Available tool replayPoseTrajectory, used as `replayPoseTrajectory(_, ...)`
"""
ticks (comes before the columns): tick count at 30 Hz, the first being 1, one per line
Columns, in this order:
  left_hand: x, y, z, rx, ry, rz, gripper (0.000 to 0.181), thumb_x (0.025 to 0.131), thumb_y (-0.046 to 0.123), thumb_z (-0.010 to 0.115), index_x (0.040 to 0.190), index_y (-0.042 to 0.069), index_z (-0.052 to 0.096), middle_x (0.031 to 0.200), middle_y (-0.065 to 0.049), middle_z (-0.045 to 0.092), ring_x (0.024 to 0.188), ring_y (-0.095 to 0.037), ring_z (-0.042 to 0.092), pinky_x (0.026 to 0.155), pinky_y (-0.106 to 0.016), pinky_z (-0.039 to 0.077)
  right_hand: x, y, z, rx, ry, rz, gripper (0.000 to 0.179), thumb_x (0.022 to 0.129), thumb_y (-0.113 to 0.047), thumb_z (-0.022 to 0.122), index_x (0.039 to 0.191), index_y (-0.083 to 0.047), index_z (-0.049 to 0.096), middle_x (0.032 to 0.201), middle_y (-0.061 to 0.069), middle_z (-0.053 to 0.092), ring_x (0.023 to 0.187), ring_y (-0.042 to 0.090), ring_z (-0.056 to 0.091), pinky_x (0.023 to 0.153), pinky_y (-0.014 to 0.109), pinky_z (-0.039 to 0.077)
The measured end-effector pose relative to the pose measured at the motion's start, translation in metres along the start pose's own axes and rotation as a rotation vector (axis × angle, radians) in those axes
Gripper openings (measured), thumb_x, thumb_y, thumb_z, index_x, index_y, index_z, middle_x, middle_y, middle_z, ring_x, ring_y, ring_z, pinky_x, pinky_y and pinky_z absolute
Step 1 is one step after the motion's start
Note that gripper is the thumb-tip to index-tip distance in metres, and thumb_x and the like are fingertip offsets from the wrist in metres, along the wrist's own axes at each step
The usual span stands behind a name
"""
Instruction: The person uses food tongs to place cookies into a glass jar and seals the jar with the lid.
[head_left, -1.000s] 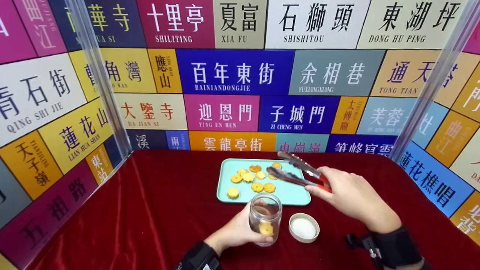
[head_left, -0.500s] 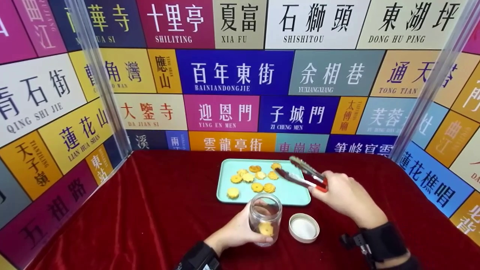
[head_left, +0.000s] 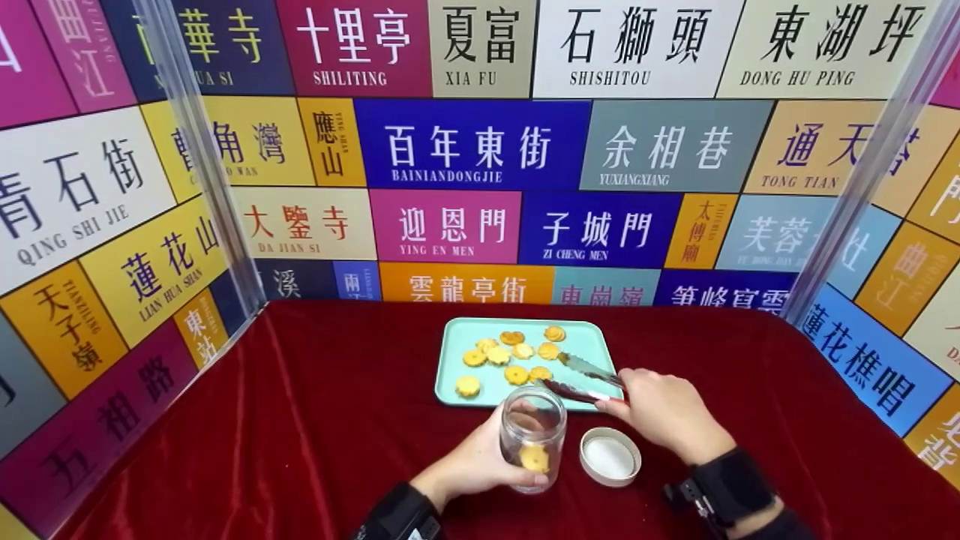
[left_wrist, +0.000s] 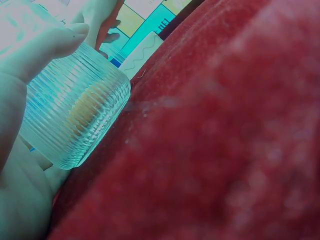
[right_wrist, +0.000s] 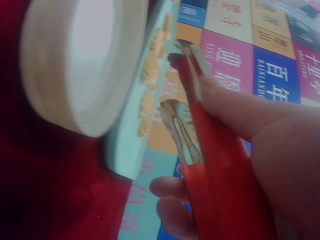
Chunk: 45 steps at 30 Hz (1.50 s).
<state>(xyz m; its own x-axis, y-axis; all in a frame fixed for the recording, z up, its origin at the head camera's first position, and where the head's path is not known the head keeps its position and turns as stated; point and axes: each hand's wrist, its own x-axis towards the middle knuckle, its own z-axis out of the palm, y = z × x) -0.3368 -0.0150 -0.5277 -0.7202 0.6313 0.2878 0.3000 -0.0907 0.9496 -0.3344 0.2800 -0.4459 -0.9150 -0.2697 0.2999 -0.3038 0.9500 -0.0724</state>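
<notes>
My left hand [head_left: 480, 454] grips a ribbed clear glass jar [left_wrist: 75, 100] round its side; the jar's mouth is uncovered and a yellow cookie [head_left: 535, 457] lies inside. In my right hand [head_left: 667, 412] are metal tongs [head_left: 589, 369] with red handles [right_wrist: 220, 175]. The tongs' arms stand apart over the right part of a mint-green tray [head_left: 450, 337], with nothing between them. One tip is right by a cookie [head_left: 548, 351], the other near a swirled cookie [head_left: 540, 373]. Several more cookies [head_left: 498, 355] lie spread across the tray.
A round pale lid [head_left: 610, 457] lies on the red velvet cloth [head_left: 322, 420], just right of the jar. Behind the table stands a wall [head_left: 472, 142] of coloured signs, with clear corner posts [head_left: 217, 172] at its sides.
My right hand has brought the tongs down and toward me, from the tray's back right corner to the cookies at its right middle. My left hand and the jar have stayed put.
</notes>
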Motion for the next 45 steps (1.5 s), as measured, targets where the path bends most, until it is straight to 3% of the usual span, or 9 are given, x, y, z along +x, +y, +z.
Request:
replayPoseTrajectory(9,-0.001,0.002,0.0,0.001,-0.004,0.026,0.095,0.078,0.007,0.094,0.155,0.016,0.04,0.137,-0.009,0.066,0.125,-0.021,0.064,0.112,-0.034,0.048,0.0,-0.001,0.019,0.001,-0.016,0.013,0.058,0.09,-0.054,0.081,0.097,0.001,0.068,0.086,0.013,0.069,0.075,0.034,0.068,0.067,0.054,0.058)
replayPoseTrajectory(15,0.0,0.003,0.0,0.02,-0.004,0.014,0.095,0.077,0.008,0.095,0.155,0.019,0.042,0.138,-0.006,0.066,0.125,-0.02,0.065,0.112,-0.034,0.049,0.002,-0.005,0.025,0.009,-0.013,0.015,0.043,0.091,-0.042,0.081,0.093,-0.002,0.067,0.082,0.01,0.066,0.07,0.03,0.065,0.066,0.051,0.057)
replayPoseTrajectory(19,0.0,0.002,0.0,0.011,-0.007,0.013,0.095,0.077,0.008,0.094,0.155,0.019,0.041,0.138,-0.006,0.066,0.125,-0.021,0.065,0.112,-0.035,0.048,0.002,-0.007,0.03,0.019,0.002,-0.012,0.044,0.092,-0.043,0.082,0.096,-0.002,0.067,0.086,0.013,0.069,0.076,0.035,0.07,0.067,0.053,0.058)
replayPoseTrajectory(26,0.0,0.001,-0.001,0.025,-0.002,0.029,0.096,0.077,0.009,0.095,0.155,0.018,0.04,0.14,-0.013,0.064,0.127,-0.021,0.064,0.114,-0.033,0.047,0.001,-0.011,0.035,0.032,0.08,-0.067,0.038,0.089,-0.041,0.085,0.092,-0.008,0.067,0.082,0.01,0.068,0.075,0.035,0.071,0.062,0.051,0.057)
replayPoseTrajectory(29,0.001,0.0,-0.001,0.03,-0.006,0.039,0.096,0.077,0.009,0.095,0.156,0.016,0.039,0.142,-0.017,0.063,0.128,-0.021,0.063,0.115,-0.034,0.046,0.0,-0.01,0.035,0.021,0.117,-0.077,0.034,0.088,-0.037,0.087,0.088,-0.01,0.066,0.08,0.008,0.068,0.072,0.034,0.071,0.059,0.051,0.056)
replayPoseTrajectory(34,0.001,0.0,-0.001,0.028,0.0,0.026,0.096,0.076,0.009,0.095,0.155,0.019,0.04,0.14,-0.011,0.065,0.128,-0.02,0.063,0.114,-0.033,0.046,0.001,-0.005,0.032,-0.002,0.132,-0.076,0.034,0.087,-0.037,0.088,0.084,-0.011,0.066,0.078,0.009,0.069,0.072,0.036,0.071,0.059,0.052,0.056)
replayPoseTrajectory(45,0.001,-0.001,-0.001,0.024,0.001,0.023,0.096,0.075,0.01,0.095,0.154,0.024,0.042,0.139,-0.005,0.066,0.129,-0.021,0.063,0.116,-0.034,0.045,0.0,0.01,0.019,-0.012,0.056,-0.016,0.036,0.087,-0.041,0.087,0.087,-0.009,0.069,0.079,0.008,0.07,0.072,0.034,0.07,0.06,0.054,0.055)
